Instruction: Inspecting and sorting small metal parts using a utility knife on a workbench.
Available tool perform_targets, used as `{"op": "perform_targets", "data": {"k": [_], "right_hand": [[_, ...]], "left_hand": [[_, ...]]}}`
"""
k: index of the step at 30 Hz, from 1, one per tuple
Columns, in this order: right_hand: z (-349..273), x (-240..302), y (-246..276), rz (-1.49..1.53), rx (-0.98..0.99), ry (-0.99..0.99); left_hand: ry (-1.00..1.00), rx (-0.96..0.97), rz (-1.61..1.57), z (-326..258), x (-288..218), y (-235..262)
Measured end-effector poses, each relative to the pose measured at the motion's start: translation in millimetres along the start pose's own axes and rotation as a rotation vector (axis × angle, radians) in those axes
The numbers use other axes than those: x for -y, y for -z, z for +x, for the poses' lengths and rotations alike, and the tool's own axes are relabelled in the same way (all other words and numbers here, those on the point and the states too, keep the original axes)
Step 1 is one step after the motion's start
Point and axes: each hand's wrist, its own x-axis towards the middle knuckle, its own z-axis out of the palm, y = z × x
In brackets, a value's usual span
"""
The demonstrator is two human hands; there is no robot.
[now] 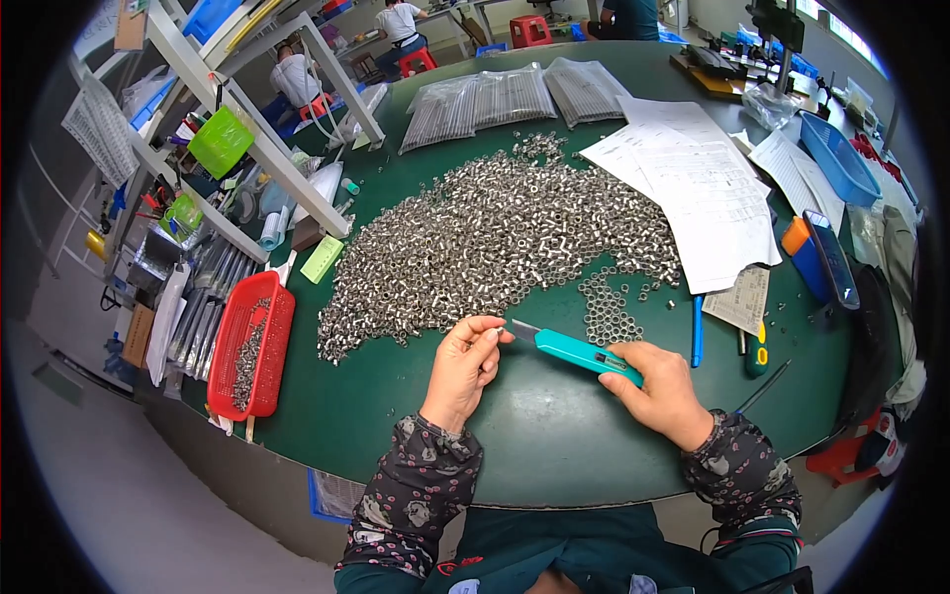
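My right hand [661, 388] grips a teal knife [579, 351]; my left hand [463, 364] pinches something tiny at its blade, near the worktop's [554, 445] front edge.

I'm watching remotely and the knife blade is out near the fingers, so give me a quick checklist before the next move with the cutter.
1. Right hand has a firm grip on the teal utility knife: ok.
2. Blade tip clear of the left hand fingertips: not ok, tip sits right at them.
3. What the left fingers pinch: cannot tell, too small.
4. Bare green table under the hands: ok.
5. Pile of small metal rings apart from the hands: ok.
6. Red basket on the table edge, part filled: ok.
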Motion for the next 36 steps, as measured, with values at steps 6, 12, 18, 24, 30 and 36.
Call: {"op": "perform_targets", "data": {"k": [6, 12, 18, 24, 30, 36], "right_hand": [[0, -5, -3, 0.036, 0.048, -0.023], [-1, -4, -2, 0.044, 0.086, -0.046], [-1, -6, -2, 0.055, 0.127, -0.059], [-2, 0, 0, -0.036, 0.030, -0.034], [0, -3, 0, -0.065, -0.088, 0.062], [-1, -3, 0, -0.011, 0.036, -0.026]], "left_hand": [[-0.023, -0.022, 0.048, -1, 0, -2], [-0.030, -0.031, 0.104, -2, -1, -4], [-0.042, -0.030, 0.179, -2, 0, -6], [-0.058, -0.029, 0.301, -3, 0, -4], [0.024, -0.058, 0.122, -2, -2, -3], [0.026, -0.040, 0.088, -3, -3, -4]]}}
